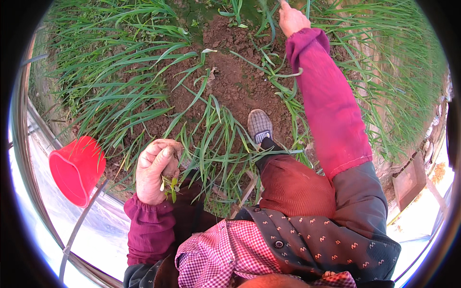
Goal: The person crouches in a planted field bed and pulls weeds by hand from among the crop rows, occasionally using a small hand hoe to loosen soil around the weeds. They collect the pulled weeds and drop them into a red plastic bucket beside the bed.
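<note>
My left hand (155, 171) is closed around a small green seedling (171, 188) and a clump of soil (172, 168), left of my knees. Small leaves hang below the fist. My right hand (293, 18) reaches far forward at the top of the view, its fingers curled around something thin that the picture's edge cuts off. Long green leaves stand beside it. Between my two arms lies a strip of brown soil (234, 77), with rows of long, narrow-leaved green plants (216, 133) along it.
A red plastic bucket (77, 172) lies tilted on the left, near a curved pole (81, 223) and plastic sheeting. My right shoe (260, 124) rests on the soil. Dense green leaves (396, 79) fill the right side, with a tile-like brown piece (409, 180) beyond.
</note>
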A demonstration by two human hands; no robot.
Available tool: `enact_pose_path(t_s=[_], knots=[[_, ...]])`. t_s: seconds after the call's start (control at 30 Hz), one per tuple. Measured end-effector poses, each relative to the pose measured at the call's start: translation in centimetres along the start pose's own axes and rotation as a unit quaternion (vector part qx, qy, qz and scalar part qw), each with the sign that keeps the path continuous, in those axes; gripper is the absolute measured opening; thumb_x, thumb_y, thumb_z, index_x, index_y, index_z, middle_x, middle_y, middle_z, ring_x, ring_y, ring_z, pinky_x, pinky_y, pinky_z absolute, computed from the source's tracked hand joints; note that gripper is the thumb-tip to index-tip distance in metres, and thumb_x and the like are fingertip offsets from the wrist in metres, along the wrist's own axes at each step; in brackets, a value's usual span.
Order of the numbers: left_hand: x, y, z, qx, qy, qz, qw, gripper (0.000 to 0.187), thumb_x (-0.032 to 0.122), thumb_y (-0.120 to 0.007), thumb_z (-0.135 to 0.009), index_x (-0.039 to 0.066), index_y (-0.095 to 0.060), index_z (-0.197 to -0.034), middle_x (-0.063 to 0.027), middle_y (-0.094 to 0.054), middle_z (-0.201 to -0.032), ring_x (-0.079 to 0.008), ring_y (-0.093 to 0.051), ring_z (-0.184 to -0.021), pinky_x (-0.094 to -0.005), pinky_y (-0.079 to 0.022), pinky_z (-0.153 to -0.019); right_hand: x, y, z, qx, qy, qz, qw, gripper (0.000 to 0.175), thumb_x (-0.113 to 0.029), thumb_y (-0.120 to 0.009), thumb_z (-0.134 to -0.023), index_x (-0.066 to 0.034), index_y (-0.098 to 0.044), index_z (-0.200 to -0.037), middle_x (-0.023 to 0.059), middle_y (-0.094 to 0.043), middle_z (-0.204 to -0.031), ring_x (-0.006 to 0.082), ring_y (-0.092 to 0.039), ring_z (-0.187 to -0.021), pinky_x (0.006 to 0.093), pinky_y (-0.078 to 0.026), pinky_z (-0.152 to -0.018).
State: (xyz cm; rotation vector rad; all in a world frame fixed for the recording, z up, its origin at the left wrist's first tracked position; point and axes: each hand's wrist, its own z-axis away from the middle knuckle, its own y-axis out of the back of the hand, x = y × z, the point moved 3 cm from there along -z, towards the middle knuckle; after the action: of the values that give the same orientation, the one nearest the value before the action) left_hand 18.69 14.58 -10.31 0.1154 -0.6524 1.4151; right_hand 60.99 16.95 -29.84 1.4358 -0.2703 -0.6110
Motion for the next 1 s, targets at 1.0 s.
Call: enact_pose_path(t_s=[1.0], knots=[[0.7, -0.1, 0.5, -0.024, -0.021, -0.035, 0.999, 0.024, 0.020, -0.059, -0.091, -0.003, -0.063, -0.095, 0.0049, -0.045, -0.054, -0.0028, -0.032, -0.044, -0.0205, -0.023, -0.042, -2.8, -4.7, -3.9, 0.019, 0.001, -0.177, 0.984, 0.037, -0.028, -0.046, -0.091, -0.0115, -0.054, -0.122, 0.0238, -0.065, -0.095, 0.0441, -0.061, -0.093, 0.0490, -0.047, -0.085]])
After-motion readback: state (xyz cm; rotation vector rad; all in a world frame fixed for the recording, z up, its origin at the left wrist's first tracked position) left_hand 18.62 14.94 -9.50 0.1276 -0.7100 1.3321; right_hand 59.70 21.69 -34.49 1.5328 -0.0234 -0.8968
